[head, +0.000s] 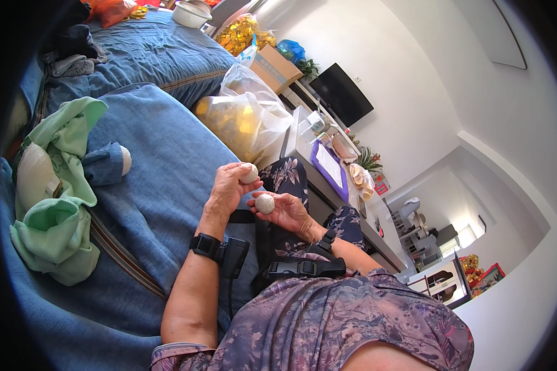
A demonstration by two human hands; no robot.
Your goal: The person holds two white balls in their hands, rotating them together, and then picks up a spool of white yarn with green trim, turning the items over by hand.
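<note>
My left hand (229, 183) pinches a whitish, rough-surfaced ball (250, 173) between thumb and fingers. Just below it, a second similar ball (264, 203) rests on the fingers of my right hand (285, 211), which is palm up and curled around it. The two balls are close together over my lap, above patterned dark trousers (285, 178). Off to the left on the blue sofa cover (167, 139), a round white object (126, 160) shows partly from under a blue cloth (104, 164).
A light green towel (65, 232) lies on the sofa around a cream-coloured object (33, 176). Plastic bags of gold-coloured pieces (232, 125) stand beyond the seat. At right, a table (385, 232) holds a purple-edged tray (330, 169). Straps with devices (234, 257) sit on my wrists.
</note>
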